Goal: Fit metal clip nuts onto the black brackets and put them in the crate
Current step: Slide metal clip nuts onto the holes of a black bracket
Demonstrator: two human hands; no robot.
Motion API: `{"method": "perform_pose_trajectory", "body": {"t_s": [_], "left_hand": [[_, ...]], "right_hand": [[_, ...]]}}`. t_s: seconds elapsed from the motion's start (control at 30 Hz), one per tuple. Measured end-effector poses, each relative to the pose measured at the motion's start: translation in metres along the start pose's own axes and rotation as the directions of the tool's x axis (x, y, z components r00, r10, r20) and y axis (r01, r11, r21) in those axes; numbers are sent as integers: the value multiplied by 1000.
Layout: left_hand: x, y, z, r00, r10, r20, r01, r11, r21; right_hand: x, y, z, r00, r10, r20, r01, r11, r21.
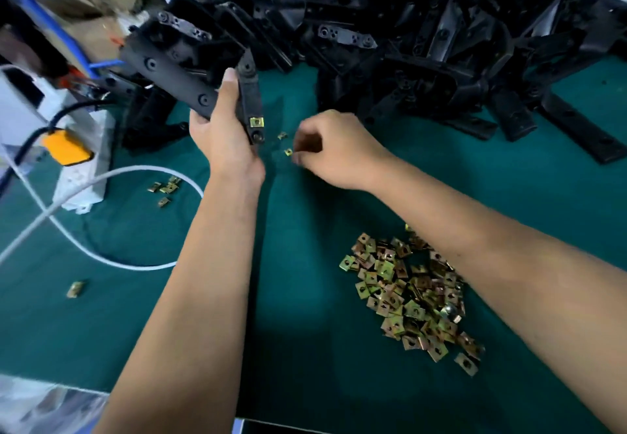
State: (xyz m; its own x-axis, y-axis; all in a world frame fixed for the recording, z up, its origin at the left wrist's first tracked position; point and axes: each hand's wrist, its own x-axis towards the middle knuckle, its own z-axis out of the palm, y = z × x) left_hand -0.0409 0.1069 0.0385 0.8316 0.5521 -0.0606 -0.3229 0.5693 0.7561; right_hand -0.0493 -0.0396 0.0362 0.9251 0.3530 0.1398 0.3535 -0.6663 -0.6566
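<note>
The left hand (222,135) has its grip curled round a black bracket (249,94), held upright above the table (305,348) with one clip nut (257,122) already seated near its lower end; the right hand (334,148) just beside it has its fingers pinched together on a loose clip nut (288,152), a second (282,135) lying between the two hands. The small nut could slip from the pinch or go on skewed if it meets the bracket edge off-line. The nut heap (410,294) lies nearer the body, the bracket pile (407,43) beyond; no crate is visible.
</note>
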Motion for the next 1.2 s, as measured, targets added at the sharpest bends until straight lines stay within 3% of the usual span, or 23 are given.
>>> {"method": "perform_pose_trajectory", "body": {"t_s": [0.13, 0.27, 0.4, 0.47, 0.53, 0.6, 0.73, 0.9, 1.0, 1.2], "left_hand": [[11, 13, -15, 998, 25, -60, -26, 999, -20], [14, 21, -12, 997, 56, -58, -58, 998, -23], [17, 34, -2, 988, 147, -50, -146, 989, 18], [22, 40, 2, 986, 154, -57, -156, 987, -31], [23, 38, 6, 990, 135, -30, -136, 989, -49], [15, 26, 15, 994, 106, 12, -105, 994, -43], [-18, -20, 37, 993, -58, 106, 47, 994, 96], [-61, -71, 58, 937, -218, 274, 152, 958, 243], [-76, -87, 59, 866, -284, 412, 127, 921, 368], [-74, -87, 51, 799, -295, 523, 86, 918, 386]], "right_hand": [[34, -20, 33, 992, 67, -105, -101, 925, -366], [50, -42, 60, 992, 108, -71, -129, 883, -451], [49, -66, 74, 998, 26, 64, -13, 981, -196], [47, -67, 72, 978, -28, 209, 19, 999, 44], [38, -57, 59, 961, -17, 275, -84, 933, 350], [28, -37, 35, 976, 24, 216, -126, 873, 471], [2, 17, -30, 988, 20, 153, -54, 975, 218], [-45, 70, -114, 913, 123, 388, -54, 982, -183], [-63, 75, -128, 837, 189, 513, -74, 969, -237], [-69, 75, -119, 859, 238, 452, -72, 932, -355]]}}
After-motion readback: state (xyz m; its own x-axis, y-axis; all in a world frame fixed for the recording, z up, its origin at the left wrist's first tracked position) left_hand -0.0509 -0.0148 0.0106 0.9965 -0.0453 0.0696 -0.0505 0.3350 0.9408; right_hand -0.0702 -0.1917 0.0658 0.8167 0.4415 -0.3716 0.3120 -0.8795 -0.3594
